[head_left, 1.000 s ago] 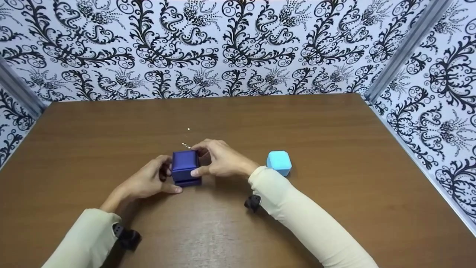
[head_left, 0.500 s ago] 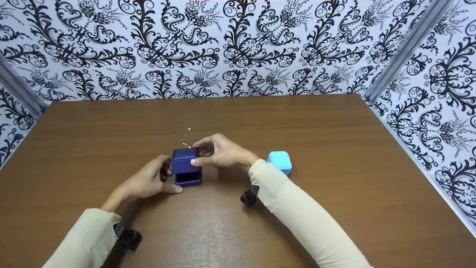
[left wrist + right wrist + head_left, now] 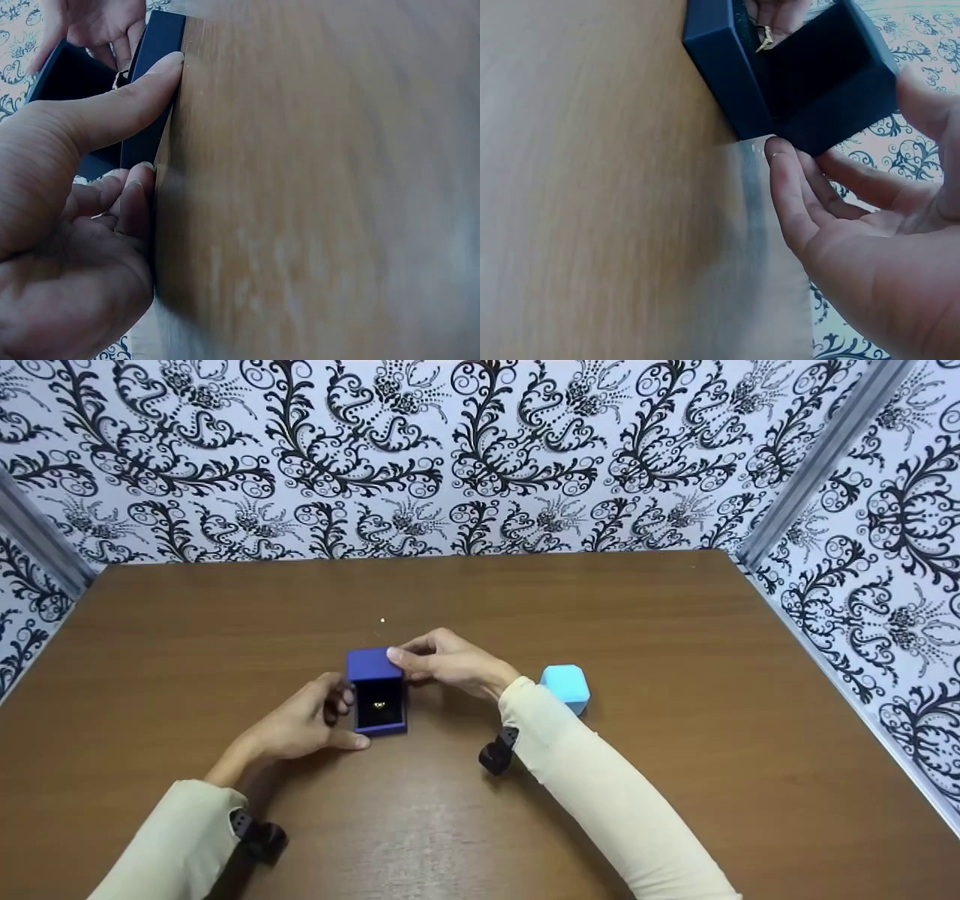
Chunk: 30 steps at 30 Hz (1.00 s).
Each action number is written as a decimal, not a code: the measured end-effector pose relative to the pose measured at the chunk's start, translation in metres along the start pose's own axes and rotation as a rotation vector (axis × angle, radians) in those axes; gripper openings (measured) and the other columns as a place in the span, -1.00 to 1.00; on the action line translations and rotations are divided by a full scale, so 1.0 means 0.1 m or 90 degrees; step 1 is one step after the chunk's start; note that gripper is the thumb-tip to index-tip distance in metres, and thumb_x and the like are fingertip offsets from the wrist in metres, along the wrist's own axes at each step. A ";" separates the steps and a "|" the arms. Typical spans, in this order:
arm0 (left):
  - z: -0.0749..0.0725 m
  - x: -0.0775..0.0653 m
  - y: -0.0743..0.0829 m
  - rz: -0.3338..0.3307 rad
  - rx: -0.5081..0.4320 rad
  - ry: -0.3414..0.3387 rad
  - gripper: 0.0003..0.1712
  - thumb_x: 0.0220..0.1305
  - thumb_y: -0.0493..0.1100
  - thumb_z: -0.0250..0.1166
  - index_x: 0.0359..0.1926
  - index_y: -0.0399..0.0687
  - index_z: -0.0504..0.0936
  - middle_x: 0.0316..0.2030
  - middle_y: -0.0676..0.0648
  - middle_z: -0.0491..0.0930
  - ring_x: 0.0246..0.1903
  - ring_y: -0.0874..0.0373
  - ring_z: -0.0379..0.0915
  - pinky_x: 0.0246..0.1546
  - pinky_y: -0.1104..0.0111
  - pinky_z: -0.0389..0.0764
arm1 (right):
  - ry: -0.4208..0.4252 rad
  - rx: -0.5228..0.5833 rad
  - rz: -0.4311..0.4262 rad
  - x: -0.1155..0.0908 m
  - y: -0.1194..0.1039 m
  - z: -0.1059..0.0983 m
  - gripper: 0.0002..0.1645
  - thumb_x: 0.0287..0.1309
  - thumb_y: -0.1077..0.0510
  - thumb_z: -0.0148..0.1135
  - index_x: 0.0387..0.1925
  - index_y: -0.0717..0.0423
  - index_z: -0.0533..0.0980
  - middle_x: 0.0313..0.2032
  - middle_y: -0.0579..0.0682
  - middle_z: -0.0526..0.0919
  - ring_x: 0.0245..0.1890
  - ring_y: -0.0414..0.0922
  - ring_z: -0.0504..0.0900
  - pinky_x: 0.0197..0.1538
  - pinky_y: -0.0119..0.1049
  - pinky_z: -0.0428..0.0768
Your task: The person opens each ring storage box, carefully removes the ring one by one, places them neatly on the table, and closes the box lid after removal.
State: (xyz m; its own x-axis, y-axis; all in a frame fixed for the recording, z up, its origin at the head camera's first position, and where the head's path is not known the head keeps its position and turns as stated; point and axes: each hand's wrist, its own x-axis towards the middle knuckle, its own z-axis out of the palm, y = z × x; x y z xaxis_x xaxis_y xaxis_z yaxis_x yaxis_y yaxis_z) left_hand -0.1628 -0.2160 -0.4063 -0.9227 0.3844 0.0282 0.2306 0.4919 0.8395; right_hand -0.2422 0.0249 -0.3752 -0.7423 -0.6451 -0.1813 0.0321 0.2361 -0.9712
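A dark blue ring box [image 3: 381, 730] stands on the table with its hinged lid [image 3: 367, 664] raised. Inside, a gold ring [image 3: 379, 705] sits in the black lining; the right wrist view shows the ring [image 3: 765, 37] close up. My left hand [image 3: 300, 724] holds the base at its left side, the thumb lying across the base's front [image 3: 166, 45] and the other fingers curled by the side. With the thumb on the lid's outer face and the fingers behind and beside it, my right hand [image 3: 454, 664] grips the lid at its right edge.
A light blue box [image 3: 566, 686], closed, stands on the brown table [image 3: 675, 735] right of the right hand. Beyond the ring box lies a tiny shiny spot [image 3: 382, 620]. Patterned panels [image 3: 480, 457] rise behind the table and at both sides.
The ring box's lid has swung up and back, lifted by my right hand, uncovering the gold ring. A shiny thin piece behind the box is now hidden. My left hand stays put.
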 end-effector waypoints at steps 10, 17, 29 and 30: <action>0.00 0.00 -0.01 -0.013 -0.014 -0.011 -0.26 -0.03 -0.24 0.64 0.03 -0.42 0.37 -0.21 -0.15 0.41 -0.25 0.04 0.33 -0.22 0.38 0.40 | 0.061 0.062 0.023 0.04 0.02 0.10 -0.47 0.50 -0.01 0.13 0.10 0.43 0.57 -0.20 0.07 0.72 -0.20 -0.09 0.66 0.11 -0.16 0.61; 0.00 -0.01 -0.02 -0.015 -0.015 -0.012 -0.27 -0.04 -0.24 0.65 0.01 -0.41 0.37 -0.21 -0.15 0.40 -0.26 0.03 0.32 -0.23 0.38 0.40 | 0.163 -0.028 -0.035 -0.01 0.07 0.14 -0.47 0.40 -0.08 0.26 0.06 0.32 0.63 -0.25 0.16 0.73 -0.27 -0.02 0.68 -0.07 -0.13 0.67; 0.00 0.00 0.00 -0.030 -0.028 -0.008 -0.23 -0.04 -0.25 0.65 0.05 -0.42 0.35 -0.19 -0.14 0.39 -0.23 0.04 0.31 -0.21 0.38 0.40 | 0.225 -0.146 -0.126 -0.33 0.03 0.11 -0.56 0.29 0.00 0.38 0.04 0.22 0.66 -0.18 0.03 0.76 -0.19 0.04 0.72 -0.09 -0.20 0.67; 0.00 0.00 -0.01 -0.030 -0.028 -0.008 -0.24 -0.04 -0.24 0.65 0.04 -0.41 0.35 -0.19 -0.14 0.38 -0.23 0.04 0.31 -0.21 0.38 0.40 | 0.224 -0.156 -0.134 -0.36 0.04 0.11 -0.57 0.28 0.02 0.39 0.04 0.23 0.65 -0.19 0.00 0.75 -0.18 0.02 0.71 -0.07 -0.22 0.65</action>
State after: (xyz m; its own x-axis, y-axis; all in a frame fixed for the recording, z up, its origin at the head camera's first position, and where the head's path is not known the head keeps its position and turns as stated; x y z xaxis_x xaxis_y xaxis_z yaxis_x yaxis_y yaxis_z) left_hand -0.1627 -0.2164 -0.4072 -0.9280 0.3722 -0.0188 0.1731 0.4750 0.8628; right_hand -0.2079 0.0409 -0.3742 -0.8990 -0.4213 0.1197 -0.2704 0.3190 -0.9083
